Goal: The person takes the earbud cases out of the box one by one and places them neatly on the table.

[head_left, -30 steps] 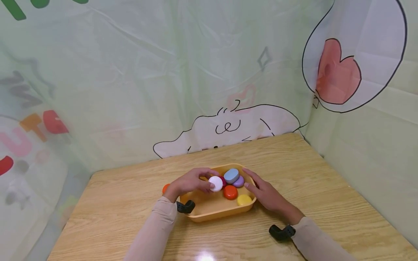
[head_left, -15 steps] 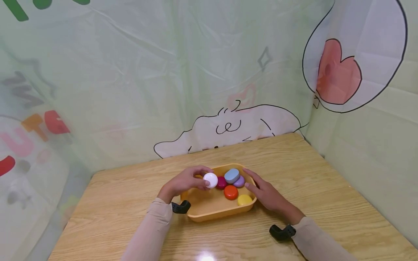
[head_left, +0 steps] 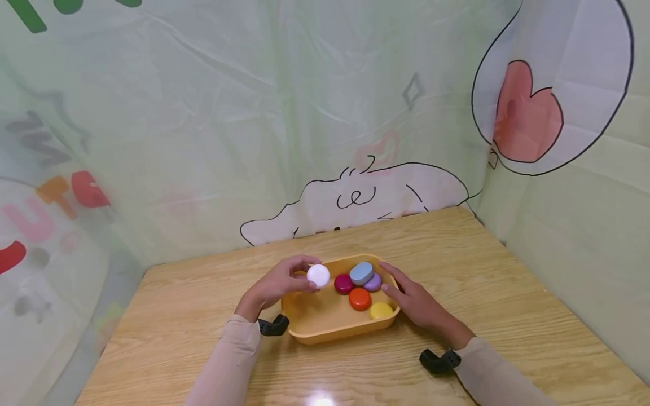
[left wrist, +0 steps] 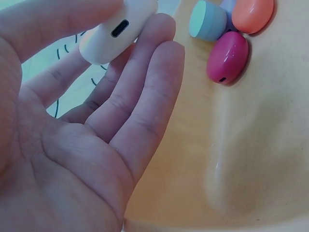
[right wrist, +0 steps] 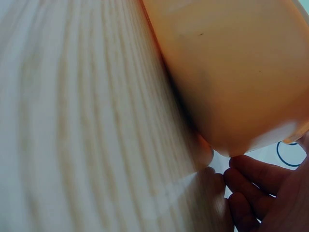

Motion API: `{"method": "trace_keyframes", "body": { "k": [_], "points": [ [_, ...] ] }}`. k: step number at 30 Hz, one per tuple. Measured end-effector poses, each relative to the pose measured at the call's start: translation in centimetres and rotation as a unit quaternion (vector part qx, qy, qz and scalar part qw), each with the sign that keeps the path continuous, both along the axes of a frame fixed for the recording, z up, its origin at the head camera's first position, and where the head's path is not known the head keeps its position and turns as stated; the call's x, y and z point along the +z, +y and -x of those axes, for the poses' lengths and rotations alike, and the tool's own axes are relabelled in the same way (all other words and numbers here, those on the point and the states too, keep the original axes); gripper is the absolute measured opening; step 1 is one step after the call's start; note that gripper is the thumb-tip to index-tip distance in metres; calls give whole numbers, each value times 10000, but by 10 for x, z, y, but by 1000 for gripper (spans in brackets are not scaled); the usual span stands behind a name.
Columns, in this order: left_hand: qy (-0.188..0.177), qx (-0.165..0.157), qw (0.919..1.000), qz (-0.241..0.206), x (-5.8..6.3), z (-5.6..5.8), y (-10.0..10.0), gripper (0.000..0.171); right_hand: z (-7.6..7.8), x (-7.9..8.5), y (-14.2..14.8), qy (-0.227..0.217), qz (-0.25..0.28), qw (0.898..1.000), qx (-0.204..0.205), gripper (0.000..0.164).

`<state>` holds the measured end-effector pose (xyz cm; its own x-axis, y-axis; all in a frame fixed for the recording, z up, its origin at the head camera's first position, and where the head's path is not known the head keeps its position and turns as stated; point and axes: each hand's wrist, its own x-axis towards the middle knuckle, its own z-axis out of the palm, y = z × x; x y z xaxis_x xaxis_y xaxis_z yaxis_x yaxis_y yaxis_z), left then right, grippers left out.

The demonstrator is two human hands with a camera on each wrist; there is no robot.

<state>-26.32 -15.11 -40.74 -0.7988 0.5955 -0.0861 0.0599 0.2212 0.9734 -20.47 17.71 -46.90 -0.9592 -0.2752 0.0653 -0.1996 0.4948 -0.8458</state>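
Note:
My left hand [head_left: 280, 282] pinches a white rounded disc [head_left: 318, 276] between thumb and fingers, above the left end of a yellow-orange tray [head_left: 325, 327]. In the left wrist view a small dark slot shows in the edge of the white disc [left wrist: 116, 31]. My right hand [head_left: 418, 304] lies at the tray's right end, thumb at the rim, fingers extended along the outside. In the right wrist view its fingers [right wrist: 258, 174] meet the outer wall of the tray [right wrist: 236, 82].
Several rounded discs are gathered in the tray's right part: magenta [head_left: 343, 284], light blue [head_left: 361, 273], purple [head_left: 373, 282], red-orange [head_left: 360, 299] and yellow [head_left: 381, 310]. The light blue disc leans on the purple one. A wooden table [head_left: 203, 299] carries the tray; printed curtains [head_left: 203, 141] stand behind it.
My left hand has moved left and slightly up with the white disc, uncovering the magenta disc. The orange piece seen left of the tray is now hidden. My right hand stays put.

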Motion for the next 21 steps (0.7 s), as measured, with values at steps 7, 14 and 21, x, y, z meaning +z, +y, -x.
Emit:
{"method": "trace_keyframes", "body": {
  "k": [7,14,21],
  "points": [
    [24,128,9997,-225,-1,-5,-12,51,0,-1,0,33,-3,10000,16,58],
    [129,512,9978,-400,-1,-9,-27,60,0,0,-1,49,-3,10000,-27,57],
    [275,941,9933,-619,-10,-12,-42,57,2,-2,-1,-16,17,10000,-12,58]
  ]
}}
